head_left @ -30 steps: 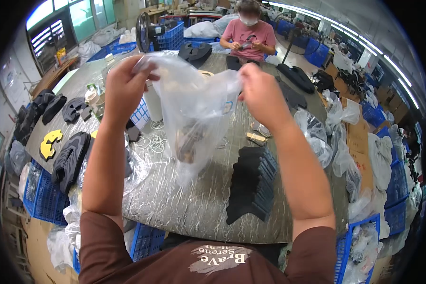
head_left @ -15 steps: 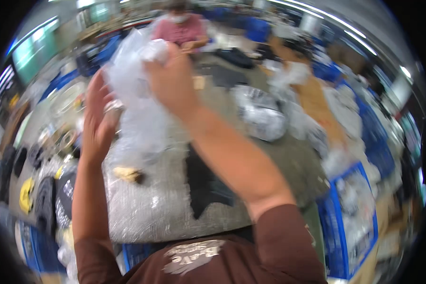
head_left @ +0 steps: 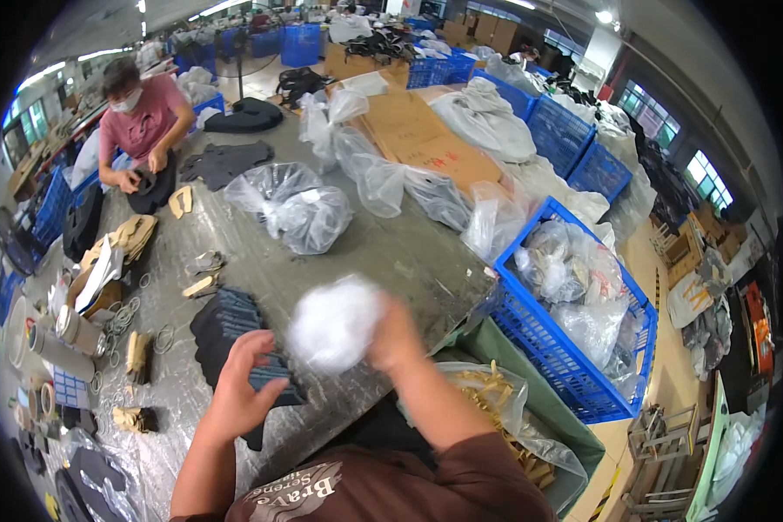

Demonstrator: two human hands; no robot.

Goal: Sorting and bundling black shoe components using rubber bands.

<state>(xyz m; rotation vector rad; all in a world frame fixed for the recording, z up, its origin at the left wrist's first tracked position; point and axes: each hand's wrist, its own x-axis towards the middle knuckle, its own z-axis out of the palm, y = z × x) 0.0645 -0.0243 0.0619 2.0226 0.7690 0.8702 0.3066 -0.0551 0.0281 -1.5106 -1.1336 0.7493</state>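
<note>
My right hand (head_left: pixel 396 335) grips a bunched white plastic bag (head_left: pixel 335 324) by its right side, above the table. Motion smears both the bag and the fingers. To the left of the bag, my left hand (head_left: pixel 245 383) is open, fingers spread and thumb apart, with nothing in it. Just beyond and beneath it lies a row of overlapping dark blue-grey pieces (head_left: pixel 239 315), on top of black flat material (head_left: pixel 207 335). A tied clear bag of pale contents (head_left: pixel 291 204) rests farther back on the table (head_left: pixel 391 261).
Across the table a masked person in pink (head_left: pixel 143 117) handles a black piece. At right stand a blue crate (head_left: pixel 574 352) of plastic bags and a green bin (head_left: pixel 574 452) with tan strips. Jars (head_left: pixel 61 348), rubber bands (head_left: pixel 122 326) and tan bundles (head_left: pixel 137 355) lie left.
The view has swung right. My right hand has come down from high over the table with the plastic bag, now bunched up. My left hand has dropped away from the bag and is open.
</note>
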